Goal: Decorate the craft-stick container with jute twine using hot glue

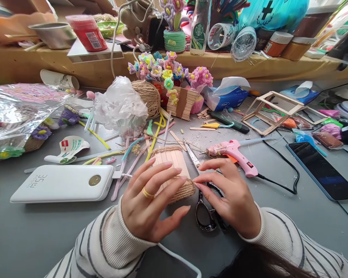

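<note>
A small piece made of pale craft sticks lies on the grey table, with jute twine wound along its near edge and another strand along its far edge. Over it spreads my left hand, fingers stretched and apart, a yellow ring on one finger; whether the fingertips touch the sticks I cannot tell. At the near right corner, my right hand pinches the twine's end between thumb and index finger. Scissors with black handles lie partly beneath my right hand. Just beyond it rests a pink glue gun.
A white power bank with a cable lies left, a phone right. Farther back are a twine ball, crumpled plastic, a stick frame, a tissue pack and pipe-cleaner flowers. A cluttered shelf runs behind.
</note>
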`<state>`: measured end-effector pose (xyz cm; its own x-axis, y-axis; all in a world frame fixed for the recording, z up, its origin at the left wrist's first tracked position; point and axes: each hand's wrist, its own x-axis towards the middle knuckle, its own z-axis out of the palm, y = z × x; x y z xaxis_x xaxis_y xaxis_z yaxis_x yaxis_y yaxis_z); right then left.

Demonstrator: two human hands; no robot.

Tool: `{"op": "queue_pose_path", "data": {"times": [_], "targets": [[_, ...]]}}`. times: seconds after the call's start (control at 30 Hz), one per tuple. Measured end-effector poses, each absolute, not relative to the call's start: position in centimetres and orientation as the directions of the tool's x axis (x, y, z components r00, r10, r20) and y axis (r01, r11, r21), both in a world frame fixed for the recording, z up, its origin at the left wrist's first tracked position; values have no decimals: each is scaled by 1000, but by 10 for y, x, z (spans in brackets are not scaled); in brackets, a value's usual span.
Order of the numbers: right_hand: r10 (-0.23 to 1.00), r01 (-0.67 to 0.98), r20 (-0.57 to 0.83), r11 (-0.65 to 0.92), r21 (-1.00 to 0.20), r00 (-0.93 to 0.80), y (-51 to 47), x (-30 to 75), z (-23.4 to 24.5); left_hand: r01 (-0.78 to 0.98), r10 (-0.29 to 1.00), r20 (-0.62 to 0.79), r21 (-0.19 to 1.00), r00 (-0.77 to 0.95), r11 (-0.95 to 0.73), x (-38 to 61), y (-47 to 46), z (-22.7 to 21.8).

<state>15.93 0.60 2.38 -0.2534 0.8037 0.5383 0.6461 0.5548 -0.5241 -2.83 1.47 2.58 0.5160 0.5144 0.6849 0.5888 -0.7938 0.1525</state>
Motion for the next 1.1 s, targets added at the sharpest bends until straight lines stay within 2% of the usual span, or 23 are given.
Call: {"op": "queue_pose_path", "data": {"times": [0.13,0.93,1.1], "targets": [[799,645,545,560,-520,-254,5,158,23,577,548,655,203,521,-791,-25,21,27],[796,649,554,559,-516,-245,5,158,23,546,572,615,259,543,-797,-24,30,23],[797,649,554,557,-518,-241,5,158,23,543,623,575,333,530,-770,-21,30,28]]}}
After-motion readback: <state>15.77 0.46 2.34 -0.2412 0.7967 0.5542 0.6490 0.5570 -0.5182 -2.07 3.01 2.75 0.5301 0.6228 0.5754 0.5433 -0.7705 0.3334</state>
